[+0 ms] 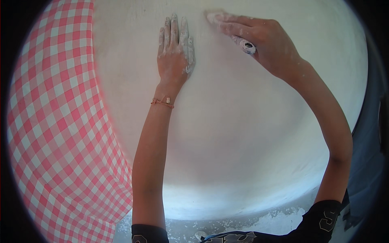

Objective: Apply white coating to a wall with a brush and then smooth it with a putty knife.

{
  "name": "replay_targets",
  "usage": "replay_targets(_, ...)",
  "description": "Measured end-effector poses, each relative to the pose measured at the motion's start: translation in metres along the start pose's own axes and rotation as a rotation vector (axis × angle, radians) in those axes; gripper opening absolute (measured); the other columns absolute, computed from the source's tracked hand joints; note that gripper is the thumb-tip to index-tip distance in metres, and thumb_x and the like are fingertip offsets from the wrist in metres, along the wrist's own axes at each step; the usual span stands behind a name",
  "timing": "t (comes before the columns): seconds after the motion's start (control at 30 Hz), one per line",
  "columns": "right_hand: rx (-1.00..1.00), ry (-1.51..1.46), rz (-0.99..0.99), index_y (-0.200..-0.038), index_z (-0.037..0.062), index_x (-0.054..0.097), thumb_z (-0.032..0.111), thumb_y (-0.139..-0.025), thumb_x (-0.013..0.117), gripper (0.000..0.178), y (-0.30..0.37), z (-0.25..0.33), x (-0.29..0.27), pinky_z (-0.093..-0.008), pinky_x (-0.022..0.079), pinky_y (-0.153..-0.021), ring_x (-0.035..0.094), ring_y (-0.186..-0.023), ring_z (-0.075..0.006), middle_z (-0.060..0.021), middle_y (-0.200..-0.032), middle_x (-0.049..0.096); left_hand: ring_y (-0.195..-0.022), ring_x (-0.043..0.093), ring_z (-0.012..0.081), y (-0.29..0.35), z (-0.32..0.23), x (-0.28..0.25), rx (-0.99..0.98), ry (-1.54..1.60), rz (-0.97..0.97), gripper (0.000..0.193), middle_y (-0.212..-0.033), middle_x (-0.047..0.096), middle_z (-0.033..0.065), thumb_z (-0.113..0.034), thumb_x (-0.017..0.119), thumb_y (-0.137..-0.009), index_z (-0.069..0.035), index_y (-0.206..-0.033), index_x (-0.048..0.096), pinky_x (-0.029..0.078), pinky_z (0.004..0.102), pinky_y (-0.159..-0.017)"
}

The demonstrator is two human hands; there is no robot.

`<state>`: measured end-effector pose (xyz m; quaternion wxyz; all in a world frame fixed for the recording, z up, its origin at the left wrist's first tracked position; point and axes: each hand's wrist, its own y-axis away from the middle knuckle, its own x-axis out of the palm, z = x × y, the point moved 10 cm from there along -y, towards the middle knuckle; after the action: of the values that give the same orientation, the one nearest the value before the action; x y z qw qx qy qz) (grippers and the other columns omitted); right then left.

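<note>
My left hand [174, 54] lies flat on a broad off-white surface [227, 141], fingers stretched out and pointing to the far side. White paste or plaster coats its fingers and part of its back. To the right, my right hand [263, 40] is closed around a white-smeared tool handle [244, 44] with a dark hole in its butt end. The handle sticks out below my palm. My fingers hide most of the tool, and its far end is blurred near the surface, so its kind does not show. White residue covers those fingertips too.
A pink-and-white checked cloth [56, 101] runs along the left side of the surface. Below the near edge, the grey floor [279, 220] carries white spatters and flakes. Dark blue-grey material [370, 162] hangs or stands beyond the right edge.
</note>
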<state>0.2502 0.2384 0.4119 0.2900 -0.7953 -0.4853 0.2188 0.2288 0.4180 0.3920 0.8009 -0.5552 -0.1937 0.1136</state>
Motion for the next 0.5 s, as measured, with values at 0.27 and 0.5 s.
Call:
replay_targets(0.27,0.191,-0.605,0.204,-0.107,0.0013,0.077,0.006,-0.092,0.075,0.016,0.000,0.004,0.008,-0.0384,0.059,-0.083,0.075,-0.091,-0.0294,-0.0125,-0.104,0.079,-0.155,0.031,0.0343,0.005,0.002,0.000,-0.024,-0.048,0.072,0.057,-0.167,0.033,0.0200,-0.020,0.046,-0.105,-0.004,-0.160,0.039,0.027,0.0451,-0.128)
replay_targets(0.5,0.266,-0.582,0.108,-0.100,0.0005,0.076,0.007,-0.093,0.073,0.010,-0.019,-0.024,-0.005,-0.0395,0.057,-0.080,0.072,-0.086,-0.0343,-0.0142,-0.096,0.077,-0.155,0.031,0.0370,0.001,-0.001,-0.007,-0.047,0.011,0.065,0.056,-0.167,0.033,0.0225,-0.020,0.043,-0.107,-0.002,-0.160,0.037,0.027,0.0477,-0.127)
